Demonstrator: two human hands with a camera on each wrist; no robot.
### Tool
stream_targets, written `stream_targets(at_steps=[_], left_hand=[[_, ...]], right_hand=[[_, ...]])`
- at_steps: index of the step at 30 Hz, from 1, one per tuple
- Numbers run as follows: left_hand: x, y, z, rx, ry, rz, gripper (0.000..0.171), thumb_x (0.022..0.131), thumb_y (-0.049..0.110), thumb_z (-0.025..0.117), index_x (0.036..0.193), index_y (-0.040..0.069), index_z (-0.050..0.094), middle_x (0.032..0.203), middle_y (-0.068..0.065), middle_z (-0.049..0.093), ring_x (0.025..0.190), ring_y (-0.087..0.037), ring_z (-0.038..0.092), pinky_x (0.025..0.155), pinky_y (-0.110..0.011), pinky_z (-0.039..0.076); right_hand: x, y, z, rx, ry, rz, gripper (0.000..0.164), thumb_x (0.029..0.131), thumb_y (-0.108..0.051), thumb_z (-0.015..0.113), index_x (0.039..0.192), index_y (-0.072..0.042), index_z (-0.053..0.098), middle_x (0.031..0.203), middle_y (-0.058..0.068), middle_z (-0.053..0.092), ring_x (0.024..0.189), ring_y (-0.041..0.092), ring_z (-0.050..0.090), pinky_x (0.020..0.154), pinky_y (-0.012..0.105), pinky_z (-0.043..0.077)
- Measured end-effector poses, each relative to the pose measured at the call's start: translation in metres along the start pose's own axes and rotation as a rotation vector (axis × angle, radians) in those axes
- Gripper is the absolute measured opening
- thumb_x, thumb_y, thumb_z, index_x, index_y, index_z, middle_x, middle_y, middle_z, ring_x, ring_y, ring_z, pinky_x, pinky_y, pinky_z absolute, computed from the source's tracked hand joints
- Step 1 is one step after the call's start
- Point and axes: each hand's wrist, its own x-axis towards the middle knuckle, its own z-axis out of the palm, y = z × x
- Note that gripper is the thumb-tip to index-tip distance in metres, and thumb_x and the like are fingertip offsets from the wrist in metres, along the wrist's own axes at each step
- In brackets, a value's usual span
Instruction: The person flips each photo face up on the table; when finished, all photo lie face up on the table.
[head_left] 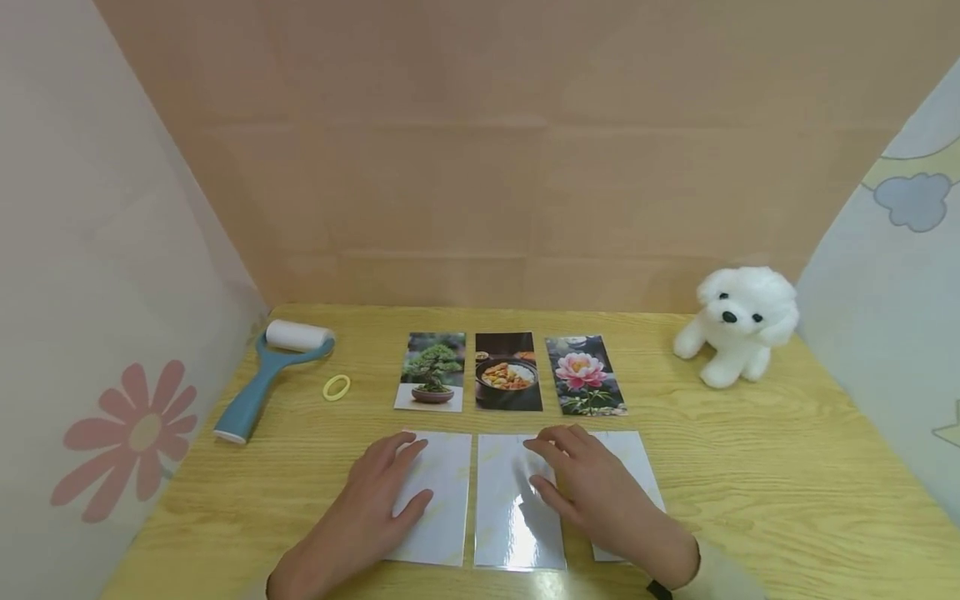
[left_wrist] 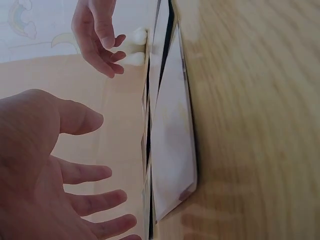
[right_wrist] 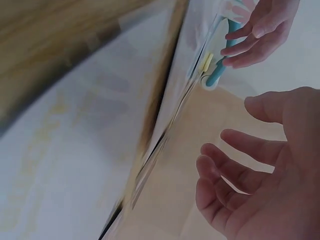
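Note:
My left hand [head_left: 367, 496] hovers over the left one of three pale, glossy cards or sheets [head_left: 448, 504], its fingers loosely spread and holding nothing. The left wrist view shows its fingers apart from that sheet. Between the middle sheet [head_left: 498, 500] and the right sheet [head_left: 633, 454] hangs my right hand [head_left: 592, 487], fingers relaxed and bent a little, with nothing in them; it partly hides both sheets. Beyond the sheets lie three picture cards in a row: a bonsai card [head_left: 432, 371], a food bowl card [head_left: 508, 379] and a pink flower card [head_left: 585, 375].
A lint roller [head_left: 258, 387] with a blue handle and white roll lies at the table's left. Beside it is a small yellow ring [head_left: 327, 394]. At the back right sits a white plush dog [head_left: 750, 321]. Patterned side panels and a tan back panel [head_left: 480, 192] enclose the wooden table [head_left: 750, 467].

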Motion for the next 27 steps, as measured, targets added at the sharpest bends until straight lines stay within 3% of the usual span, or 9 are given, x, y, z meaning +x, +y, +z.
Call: stream_targets(at_steps=[4,11,19,27], left_hand=[[-0.006,0.001,-0.001,-0.001,-0.011,-0.038,0.053,0.094,0.028,0.072,0.141,0.008,0.057,0.143,-0.011,0.049,0.133,-0.034,0.041,0.106,-0.058,0.034],[-0.015,0.002,-0.001,0.013,-0.030,-0.088,0.053,0.093,0.025,0.073,0.139,0.005,0.056,0.142,-0.014,0.048,0.130,-0.035,0.042,0.106,-0.057,0.033],[-0.021,0.002,-0.001,0.039,-0.029,-0.094,0.058,0.090,0.027,0.076,0.138,0.002,0.056,0.141,-0.015,0.049,0.126,-0.036,0.043,0.104,-0.056,0.035],[-0.030,-0.003,0.000,0.086,-0.057,-0.098,0.075,0.084,0.041,0.081,0.141,0.002,0.052,0.139,-0.015,0.049,0.121,-0.037,0.043,0.097,-0.059,0.038]], right_hand=[[0.004,-0.009,0.002,0.003,-0.027,-0.017,0.037,0.093,-0.032,0.073,0.124,-0.012,0.069,0.119,0.003,0.063,0.107,0.020,0.058,0.091,0.041,0.052],[0.009,-0.023,0.013,0.013,-0.011,-0.117,0.037,0.091,-0.034,0.074,0.120,-0.011,0.071,0.115,0.001,0.063,0.101,0.018,0.056,0.087,0.037,0.052],[0.012,-0.038,0.022,-0.003,-0.152,-0.117,0.044,0.096,-0.045,0.067,0.123,-0.010,0.070,0.119,0.001,0.060,0.103,0.017,0.052,0.089,0.034,0.049],[0.015,-0.047,0.026,0.002,-0.223,-0.116,0.048,0.098,-0.049,0.063,0.126,-0.010,0.067,0.124,0.001,0.058,0.108,0.018,0.051,0.094,0.036,0.047]])
